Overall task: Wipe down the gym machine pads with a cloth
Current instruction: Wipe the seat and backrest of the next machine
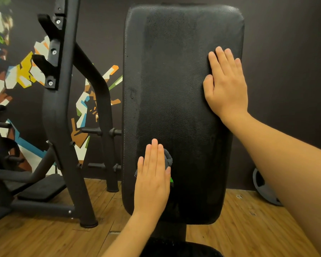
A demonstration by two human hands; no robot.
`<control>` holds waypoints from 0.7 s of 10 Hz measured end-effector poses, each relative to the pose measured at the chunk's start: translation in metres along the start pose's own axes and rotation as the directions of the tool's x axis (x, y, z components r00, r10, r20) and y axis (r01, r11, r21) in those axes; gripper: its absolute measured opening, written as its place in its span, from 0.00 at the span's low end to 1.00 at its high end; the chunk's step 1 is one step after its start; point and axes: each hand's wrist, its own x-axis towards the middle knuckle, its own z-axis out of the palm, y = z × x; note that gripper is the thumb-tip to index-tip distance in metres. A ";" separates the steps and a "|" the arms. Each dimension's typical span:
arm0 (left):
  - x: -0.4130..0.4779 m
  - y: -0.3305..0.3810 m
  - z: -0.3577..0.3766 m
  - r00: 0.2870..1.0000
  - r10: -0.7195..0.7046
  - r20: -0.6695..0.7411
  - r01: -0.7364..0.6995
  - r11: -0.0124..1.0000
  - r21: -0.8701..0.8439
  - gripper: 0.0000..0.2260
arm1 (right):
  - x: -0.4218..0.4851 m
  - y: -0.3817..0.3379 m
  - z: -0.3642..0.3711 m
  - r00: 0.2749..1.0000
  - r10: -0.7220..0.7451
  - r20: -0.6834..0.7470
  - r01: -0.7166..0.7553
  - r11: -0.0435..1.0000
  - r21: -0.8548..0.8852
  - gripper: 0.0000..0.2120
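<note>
A tall black padded backrest [174, 89] stands upright in the middle of the view. My left hand [153, 179] lies flat with straight fingers on its lower left part, pressing a dark grey cloth [168, 158] against the pad. Only the cloth's edge shows beside my fingers, along with a small green bit. My right hand [226, 84] rests flat and open on the pad's upper right edge. A black seat pad [180, 247] shows partly at the bottom.
A black steel rack frame [63, 108] with pegs stands to the left on the wooden floor [44, 232]. A weight plate [263, 188] leans on the dark wall at the right. A painted mural covers the left wall.
</note>
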 end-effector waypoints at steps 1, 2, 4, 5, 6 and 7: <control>-0.025 0.002 0.007 1.000 -0.011 0.022 0.011 1.000 0.010 0.28 | 0.000 -0.001 0.000 1.000 -0.003 0.000 0.003 1.000 0.003 0.27; -0.061 -0.011 0.017 0.988 0.110 0.104 -0.116 0.992 0.049 0.30 | 0.000 -0.002 -0.001 1.000 0.002 0.002 -0.002 1.000 0.001 0.27; -0.027 -0.009 0.006 0.990 0.119 0.076 -0.121 0.992 0.020 0.27 | -0.001 0.000 0.000 1.000 -0.001 -0.019 0.001 1.000 0.019 0.27; -0.018 -0.005 0.007 0.993 0.106 0.045 -0.107 0.994 0.011 0.27 | 0.000 0.000 0.001 1.000 -0.003 -0.022 0.003 1.000 0.025 0.27; -0.039 -0.009 0.015 0.993 0.113 0.044 -0.114 0.993 0.016 0.28 | 0.000 0.000 0.001 1.000 -0.002 -0.028 0.003 1.000 0.021 0.27; -0.063 -0.018 0.018 0.981 0.169 0.094 -0.173 0.984 0.044 0.31 | -0.001 0.000 0.001 1.000 -0.003 -0.023 0.003 1.000 0.022 0.27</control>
